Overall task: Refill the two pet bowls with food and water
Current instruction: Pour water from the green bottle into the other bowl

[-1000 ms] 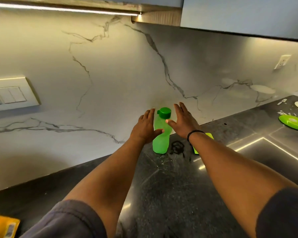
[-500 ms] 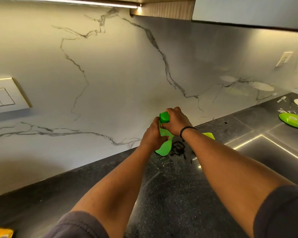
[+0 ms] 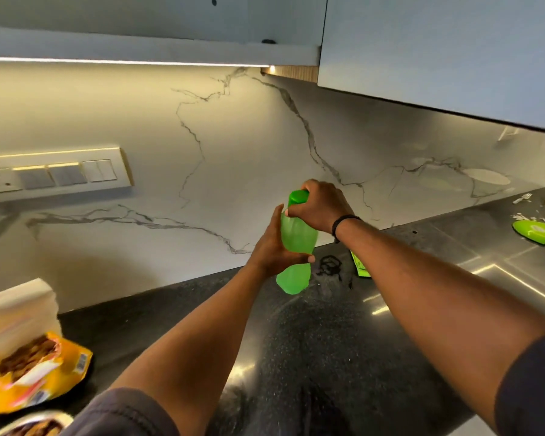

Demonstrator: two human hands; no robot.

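Note:
A translucent green water bottle (image 3: 296, 243) is lifted just off the dark counter (image 3: 312, 341), near the marble wall. My left hand (image 3: 272, 247) grips its body from the left. My right hand (image 3: 320, 206) wraps over its darker green cap (image 3: 296, 196) at the top. At the lower left lies an open yellow pet food bag (image 3: 41, 369) showing brown kibble. The rim of a bowl (image 3: 32, 424) with brown food peeks in at the bottom left corner.
A white block-shaped object (image 3: 16, 313) stands behind the food bag. A green lid (image 3: 537, 232) and white scraps lie on the steel surface at far right. A green packet (image 3: 361, 265) and a black tangle (image 3: 329, 265) sit behind the bottle. A switch panel (image 3: 54, 174) is on the wall.
Both hands closed round the bottle, left on the body and right on the cap, and lifted it off the counter. The view swung left, bringing in the food bag.

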